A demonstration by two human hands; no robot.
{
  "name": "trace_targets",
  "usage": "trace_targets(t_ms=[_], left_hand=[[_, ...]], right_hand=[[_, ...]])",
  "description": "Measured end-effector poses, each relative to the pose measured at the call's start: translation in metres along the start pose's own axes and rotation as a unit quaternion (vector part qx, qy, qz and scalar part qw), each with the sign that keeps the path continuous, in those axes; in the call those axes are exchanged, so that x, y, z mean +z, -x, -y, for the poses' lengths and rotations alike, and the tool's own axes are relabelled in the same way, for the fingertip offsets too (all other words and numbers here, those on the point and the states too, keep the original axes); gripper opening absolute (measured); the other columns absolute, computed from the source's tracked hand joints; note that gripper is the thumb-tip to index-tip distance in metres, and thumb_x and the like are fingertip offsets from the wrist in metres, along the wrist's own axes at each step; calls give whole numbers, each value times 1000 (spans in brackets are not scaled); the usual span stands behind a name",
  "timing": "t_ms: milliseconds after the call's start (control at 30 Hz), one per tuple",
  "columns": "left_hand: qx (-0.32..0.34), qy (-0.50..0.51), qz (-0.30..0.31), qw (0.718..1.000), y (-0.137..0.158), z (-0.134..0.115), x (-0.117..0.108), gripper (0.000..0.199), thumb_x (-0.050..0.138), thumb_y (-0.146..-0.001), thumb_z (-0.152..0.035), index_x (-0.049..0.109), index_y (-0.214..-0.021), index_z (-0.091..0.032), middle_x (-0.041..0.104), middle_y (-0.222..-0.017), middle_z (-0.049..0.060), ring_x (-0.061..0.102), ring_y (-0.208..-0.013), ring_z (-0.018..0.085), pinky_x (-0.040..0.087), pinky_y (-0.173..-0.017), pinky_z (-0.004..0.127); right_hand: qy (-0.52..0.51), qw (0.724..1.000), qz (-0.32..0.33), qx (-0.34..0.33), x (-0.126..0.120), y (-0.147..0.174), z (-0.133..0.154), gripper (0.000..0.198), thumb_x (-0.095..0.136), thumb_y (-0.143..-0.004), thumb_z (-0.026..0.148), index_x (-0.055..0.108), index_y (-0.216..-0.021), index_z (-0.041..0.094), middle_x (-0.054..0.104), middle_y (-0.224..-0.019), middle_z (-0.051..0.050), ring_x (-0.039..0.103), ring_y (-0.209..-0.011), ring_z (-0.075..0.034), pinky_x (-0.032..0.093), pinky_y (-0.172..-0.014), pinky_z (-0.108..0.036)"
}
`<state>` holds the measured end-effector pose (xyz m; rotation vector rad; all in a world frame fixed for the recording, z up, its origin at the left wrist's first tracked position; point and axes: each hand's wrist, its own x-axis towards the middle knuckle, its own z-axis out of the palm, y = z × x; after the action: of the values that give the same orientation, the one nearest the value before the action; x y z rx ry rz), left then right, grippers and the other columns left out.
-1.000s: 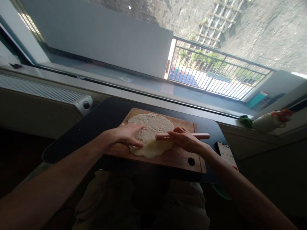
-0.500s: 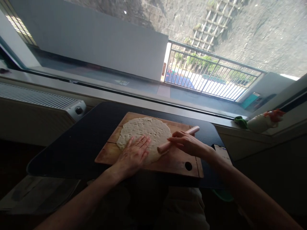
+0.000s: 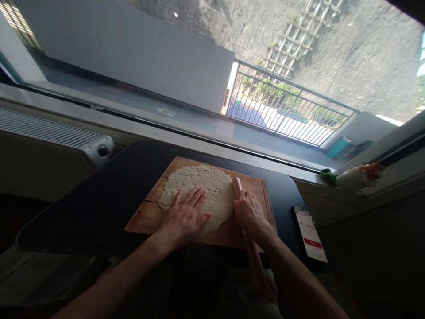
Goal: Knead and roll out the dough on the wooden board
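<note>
On board (image 3: pixel 146 219) | left hand (image 3: pixel 186 217) splayed on dough (image 3: pixel 210 179) | right hand (image 3: pixel 250 212) grips rolling pin (image 3: pixel 237 186) | I'd fear sideways drag tearing dough

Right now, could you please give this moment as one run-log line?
Left hand: flat on dough; right hand: grip around rolling pin by dough's right edge; cutting board: under dough, on dark table; phone: right of board.
</note>
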<state>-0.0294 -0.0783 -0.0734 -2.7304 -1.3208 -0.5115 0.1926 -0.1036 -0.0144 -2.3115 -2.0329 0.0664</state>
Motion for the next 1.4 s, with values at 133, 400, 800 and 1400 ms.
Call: trace_targets(t_ms=[133,400,800,1400], left_hand=[[1,4,0,1000,0,-2,-1,58,32,-93,-48,39,-140,-14,34,-148,10,25,-139,25,3,-114,49],[-2,1,-2,1000,0,-2,-3,58,30,-94,-49,38,-141,-16,34,-148,10,25,-139,24,3,-114,50],[-33,11,36,999,-22,-6,-9,64,25,-93,-54,36,-142,-13,29,-150,11,20,-140,24,-4,-113,50],[-7,47,-58,997,-56,-8,-2,47,43,-90,-38,51,-129,-14,49,-137,14,37,-131,26,11,-113,51]], right_hand=[[6,1000,21,19,-8,-21,-5,29,40,-91,30,55,-107,12,59,-106,-14,56,-95,-24,41,-79,-30],[14,999,14,-43,-5,-42,-4,30,37,-92,27,53,-114,15,58,-110,-13,53,-100,-24,40,-83,-32],[-1,995,-17,-93,-6,-61,-6,35,32,-94,29,50,-122,17,56,-109,-13,50,-100,-25,40,-81,-33],[-63,987,38,-144,-19,-34,-21,34,36,-95,34,55,-124,29,56,-112,-5,48,-106,-19,36,-90,-30]])
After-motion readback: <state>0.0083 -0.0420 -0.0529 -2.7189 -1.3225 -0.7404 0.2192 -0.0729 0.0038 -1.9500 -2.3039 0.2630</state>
